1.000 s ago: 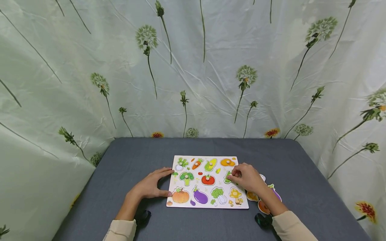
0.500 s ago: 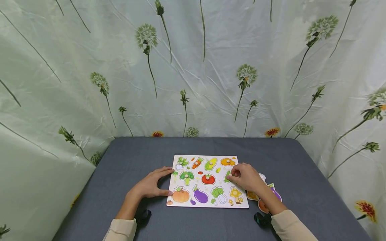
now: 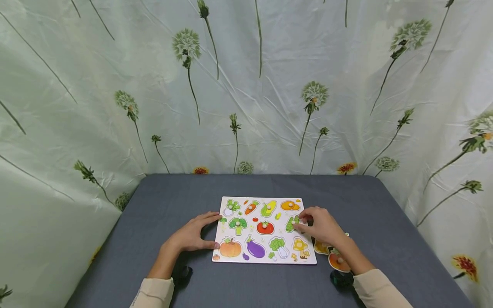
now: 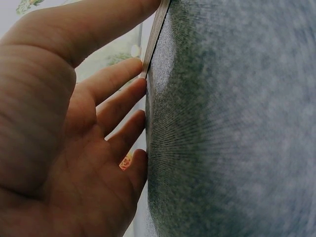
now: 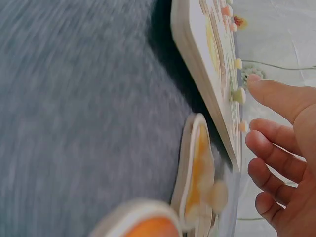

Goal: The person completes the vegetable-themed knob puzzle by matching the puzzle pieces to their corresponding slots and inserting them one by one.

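A white vegetable peg puzzle board point(image 3: 283, 229) lies flat on the table. My left hand point(image 3: 190, 234) is at its left side, fingers spread, thumb and fingertips touching the edge; the left wrist view shows the thumb point(image 4: 108, 24) at the board's side. Over the right edge, my right hand point(image 3: 323, 224) is beside a green vegetable piece point(image 3: 290, 222) seated in the board. In the right wrist view, the thumb and fingers are apart, with a green knob point(image 5: 239, 95) close by but not held. Knobbed carrot, corn point(image 3: 268, 208), broccoli point(image 3: 238, 224) and tomato point(image 3: 265, 228) pieces sit in the board.
Right of the board lie loose pieces, among them a yellow one point(image 3: 321, 247) and an orange one point(image 3: 338, 262); my right forearm partly hides others. Dark wrist devices point(image 3: 182, 277) show below both wrists. A flower-printed curtain point(image 3: 277, 107) surrounds the grey table point(image 3: 185, 188).
My right hand has let go of the green piece's knob, its fingers parting and shifting slightly right. The green piece is now more visible. My left hand stays at the board's edge.
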`<state>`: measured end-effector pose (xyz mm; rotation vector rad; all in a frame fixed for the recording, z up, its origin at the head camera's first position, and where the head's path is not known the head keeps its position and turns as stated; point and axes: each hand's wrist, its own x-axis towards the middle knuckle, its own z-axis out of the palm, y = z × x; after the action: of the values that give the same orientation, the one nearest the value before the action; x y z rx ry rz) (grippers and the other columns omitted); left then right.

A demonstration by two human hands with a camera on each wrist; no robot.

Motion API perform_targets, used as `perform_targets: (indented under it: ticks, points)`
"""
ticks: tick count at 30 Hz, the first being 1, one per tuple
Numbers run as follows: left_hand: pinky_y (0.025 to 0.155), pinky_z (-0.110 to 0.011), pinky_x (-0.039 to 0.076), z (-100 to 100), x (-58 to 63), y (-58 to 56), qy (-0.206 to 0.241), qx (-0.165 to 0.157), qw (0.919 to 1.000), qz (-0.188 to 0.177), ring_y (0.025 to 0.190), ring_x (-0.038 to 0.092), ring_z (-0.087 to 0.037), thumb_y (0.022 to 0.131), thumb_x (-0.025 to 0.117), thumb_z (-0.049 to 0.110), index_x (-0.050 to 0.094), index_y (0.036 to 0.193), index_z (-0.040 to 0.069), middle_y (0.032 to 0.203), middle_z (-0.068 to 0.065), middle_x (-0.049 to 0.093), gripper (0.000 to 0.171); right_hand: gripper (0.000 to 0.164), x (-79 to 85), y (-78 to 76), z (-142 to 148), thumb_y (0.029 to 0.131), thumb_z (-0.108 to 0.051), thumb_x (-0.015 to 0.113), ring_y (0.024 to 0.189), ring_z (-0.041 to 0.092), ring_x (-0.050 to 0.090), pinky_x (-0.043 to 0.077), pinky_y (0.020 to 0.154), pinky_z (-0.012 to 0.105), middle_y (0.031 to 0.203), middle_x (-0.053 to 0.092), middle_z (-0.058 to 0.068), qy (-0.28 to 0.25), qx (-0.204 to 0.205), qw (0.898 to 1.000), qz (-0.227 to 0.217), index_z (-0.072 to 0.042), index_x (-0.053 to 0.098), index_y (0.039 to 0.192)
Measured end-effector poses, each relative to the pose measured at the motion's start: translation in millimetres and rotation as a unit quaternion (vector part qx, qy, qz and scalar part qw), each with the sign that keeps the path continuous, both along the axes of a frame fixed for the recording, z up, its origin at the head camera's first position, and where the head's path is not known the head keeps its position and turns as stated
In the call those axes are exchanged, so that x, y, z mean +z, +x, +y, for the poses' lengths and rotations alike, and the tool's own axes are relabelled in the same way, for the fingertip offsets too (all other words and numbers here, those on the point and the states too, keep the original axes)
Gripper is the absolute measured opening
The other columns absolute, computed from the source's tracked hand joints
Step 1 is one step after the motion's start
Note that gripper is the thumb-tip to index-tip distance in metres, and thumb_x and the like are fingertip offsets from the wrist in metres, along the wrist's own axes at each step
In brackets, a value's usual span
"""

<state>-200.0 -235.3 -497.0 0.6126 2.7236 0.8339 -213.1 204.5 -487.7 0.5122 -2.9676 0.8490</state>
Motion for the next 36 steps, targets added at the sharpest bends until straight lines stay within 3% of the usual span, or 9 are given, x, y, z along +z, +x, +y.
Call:
perform_targets:
  ticks: [7, 15, 22, 29, 36]
  points:
    - [0.115, -0.074, 0.027, 0.6, -0.5, -1.0, -0.009, 0.004, 0.9999, -0.002, 0.152, 0.032, -0.043, 0.077, 0.085, 0.051, 0.049, 0.155, 0.018, 0.164, -0.01, 0.04, 0.093, 0.022, 6.6, 3.3, 15.0, 0.091, -0.033, 0.08, 0.084, 0.01, 0.058, 0.051, 0.072, 0.031, 0.091, 0.067, -0.007, 0.009, 0.007, 1.0, 0.029, -0.015, 0.077, 0.104]
    - [0.115, -0.073, 0.029, 0.1, -5.1, -2.9, -0.012, 0.01, 0.9999, -0.006, 0.153, 0.033, -0.041, 0.076, 0.085, 0.054, 0.049, 0.155, 0.022, 0.164, -0.009, 0.041, 0.093, 0.014, 16.9, 11.0, 29.5, 0.093, -0.025, 0.078, 0.086, 0.012, 0.062, 0.051, 0.072, 0.031, 0.092, 0.069, -0.008, 0.006, -0.003, 0.998, 0.062, -0.016, 0.078, 0.103]
    - [0.116, -0.073, 0.026, -0.7, -4.3, -2.7, -0.009, 0.009, 0.9999, -0.005, 0.153, 0.032, -0.04, 0.076, 0.086, 0.054, 0.049, 0.155, 0.021, 0.164, -0.009, 0.041, 0.094, 0.01, 19.4, 21.4, 42.7, 0.092, -0.024, 0.079, 0.089, 0.02, 0.067, 0.056, 0.08, 0.044, 0.092, 0.07, -0.008, -0.003, -0.013, 0.997, 0.077, -0.017, 0.078, 0.1]
    - [0.117, -0.074, 0.024, -0.3, -2.8, -2.4, -0.01, 0.007, 0.9999, -0.003, 0.154, 0.031, -0.041, 0.075, 0.086, 0.054, 0.049, 0.155, 0.019, 0.164, -0.01, 0.041, 0.095, 0.009, 22.7, 30.2, 58.6, 0.092, -0.023, 0.079, 0.086, 0.016, 0.063, 0.053, 0.073, 0.034, 0.092, 0.069, -0.009, 0.008, -0.015, 0.996, 0.083, -0.017, 0.078, 0.099]
    - [0.115, -0.074, 0.027, -0.6, -3.6, -2.1, -0.013, 0.006, 0.9999, -0.002, 0.153, 0.032, -0.042, 0.075, 0.086, 0.054, 0.048, 0.155, 0.02, 0.163, -0.01, 0.041, 0.095, 0.01, 20.7, 41.3, 72.2, 0.09, -0.022, 0.081, 0.086, 0.017, 0.066, 0.056, 0.075, 0.038, 0.094, 0.071, -0.011, 0.014, -0.015, 0.996, 0.086, -0.018, 0.078, 0.099]
